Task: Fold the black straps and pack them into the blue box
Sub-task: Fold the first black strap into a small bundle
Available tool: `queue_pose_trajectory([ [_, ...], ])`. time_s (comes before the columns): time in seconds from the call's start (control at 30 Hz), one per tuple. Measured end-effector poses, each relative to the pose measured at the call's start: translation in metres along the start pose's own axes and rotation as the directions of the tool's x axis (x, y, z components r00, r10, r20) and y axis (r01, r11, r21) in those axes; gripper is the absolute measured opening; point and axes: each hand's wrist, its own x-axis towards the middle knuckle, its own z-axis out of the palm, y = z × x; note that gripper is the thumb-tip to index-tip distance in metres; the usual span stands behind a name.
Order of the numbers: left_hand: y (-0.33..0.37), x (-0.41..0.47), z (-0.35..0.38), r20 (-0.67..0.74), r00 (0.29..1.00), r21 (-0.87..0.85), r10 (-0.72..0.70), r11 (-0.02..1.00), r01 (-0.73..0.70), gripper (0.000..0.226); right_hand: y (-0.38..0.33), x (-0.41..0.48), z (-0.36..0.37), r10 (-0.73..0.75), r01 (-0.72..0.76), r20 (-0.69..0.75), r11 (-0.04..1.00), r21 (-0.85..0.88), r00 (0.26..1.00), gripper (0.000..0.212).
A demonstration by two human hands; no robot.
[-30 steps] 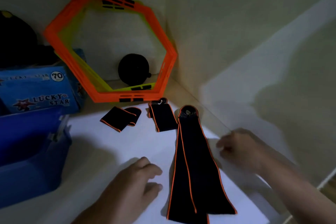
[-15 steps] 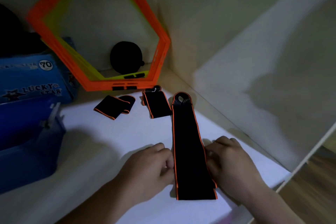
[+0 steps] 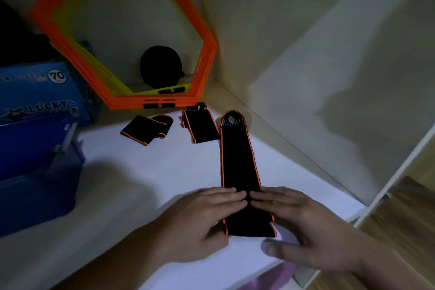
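Observation:
A long black strap with orange edging [image 3: 239, 162] lies lengthwise on the white shelf surface [image 3: 146, 172], its looped end pointing away from me. My left hand [image 3: 202, 216] and my right hand [image 3: 299, 216] press flat on its near part, straight fingertips meeting at the middle. Two folded black straps sit further back: one [image 3: 147, 127] to the left, another [image 3: 200, 126] beside the long strap's far end. The blue box [image 3: 35, 172] stands open at the left edge.
Orange and yellow hexagon frames [image 3: 200, 37] lean against the back wall, with a round black object [image 3: 161, 67] behind them. A blue "Lucky Star" carton [image 3: 40, 94] sits behind the blue box. The shelf's side wall rises at right; its front edge is near my wrists.
The strap, first spread in two layers, has been aligned into one neat strip. Both hands moved from its sides onto its top, fingers now flat across it.

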Motion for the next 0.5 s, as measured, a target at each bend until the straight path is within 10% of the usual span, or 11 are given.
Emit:
queue_pose_trajectory([
  [0.2, 0.005, 0.007, -0.004, -0.190, 0.969, -0.252, -0.155, 0.962, 0.104, 0.031, -0.001, 0.010, 0.002, 0.010, 0.006, -0.196, 0.996, 0.085, 0.981, 0.025],
  [0.5, 0.003, 0.014, -0.006, -0.240, 0.860, -0.449, -0.451, 0.837, 0.313, 0.014, 0.006, 0.025, 0.000, 0.342, -0.246, -0.173, 0.876, 0.415, 0.924, 0.013],
])
